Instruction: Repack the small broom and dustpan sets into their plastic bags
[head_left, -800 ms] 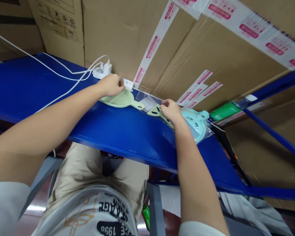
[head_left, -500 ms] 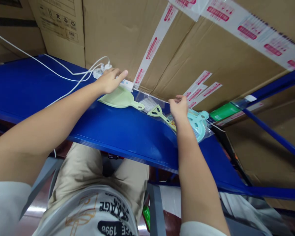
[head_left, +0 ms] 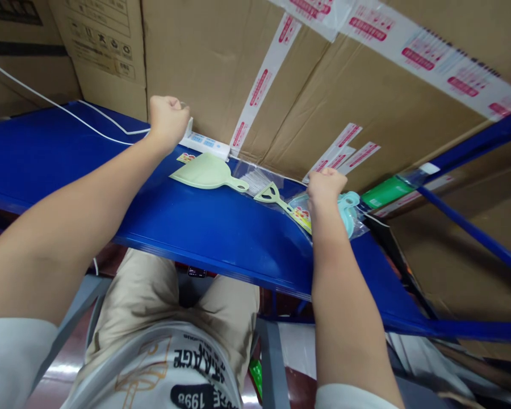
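Note:
My left hand is closed in a fist above the back of the blue table, in front of the plug end of a white power strip. My right hand, also a fist, hovers over a light-blue dustpan in clear plastic and partly hides it. No object shows in either fist. Between the hands lie a pale green dustpan, its handle pointing right, and a small green hand brush with pale bristles. A colourful label sits by the brush handle.
Large cardboard boxes with white-and-red tape stand along the back of the blue table. A green-labelled bottle lies at the right near a blue frame bar. White cables run across the left side.
My left hand has moved left and up from over the green dustpan, uncovering a small label, and curled into a fist. My right hand has shifted slightly right and closed.

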